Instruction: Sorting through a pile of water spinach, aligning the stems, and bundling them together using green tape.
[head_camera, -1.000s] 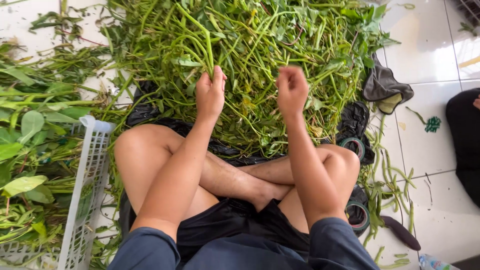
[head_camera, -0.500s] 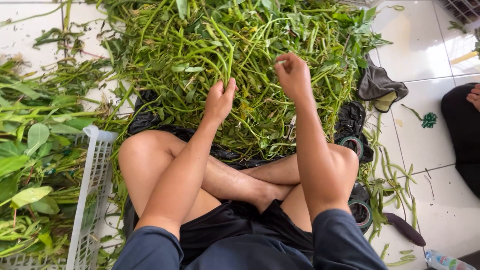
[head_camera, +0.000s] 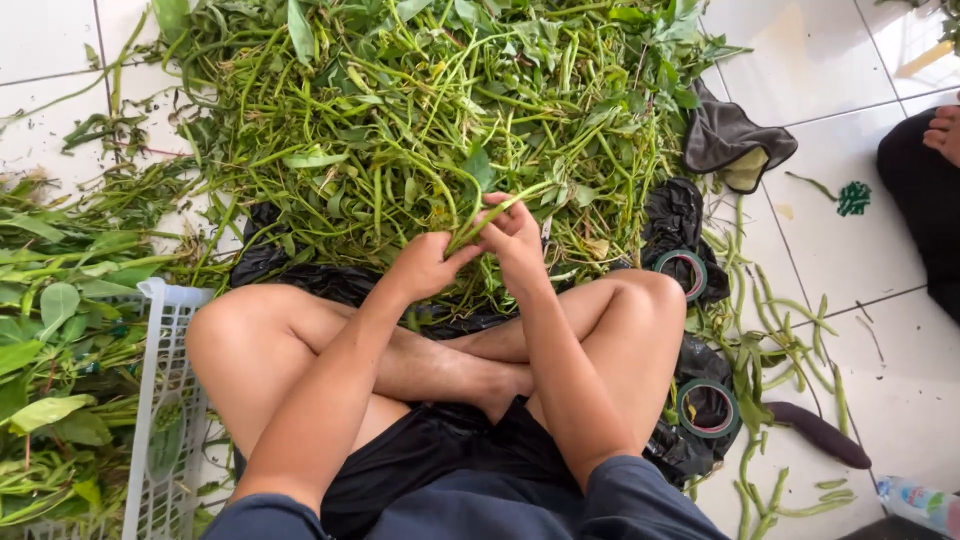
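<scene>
A person is sitting cross-legged on a white tiled floor (head_camera: 820, 250), facing a large heap of green stems (head_camera: 420, 120) lying on black plastic sheeting (head_camera: 680, 220). The left hand (head_camera: 425, 265) and the right hand (head_camera: 515, 238) are meeting at the near edge of the heap, the fingers of both closing around a thin bunch of stems (head_camera: 490, 212) being drawn from it. A white plastic crate (head_camera: 160, 420) full of leafy cuttings is standing beside the left knee, and two rolls of green tape (head_camera: 708, 408) are lying by the right knee.

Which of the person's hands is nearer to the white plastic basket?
Left. The left hand is on the side of the white basket; the right hand is beyond it, farther away.
</scene>
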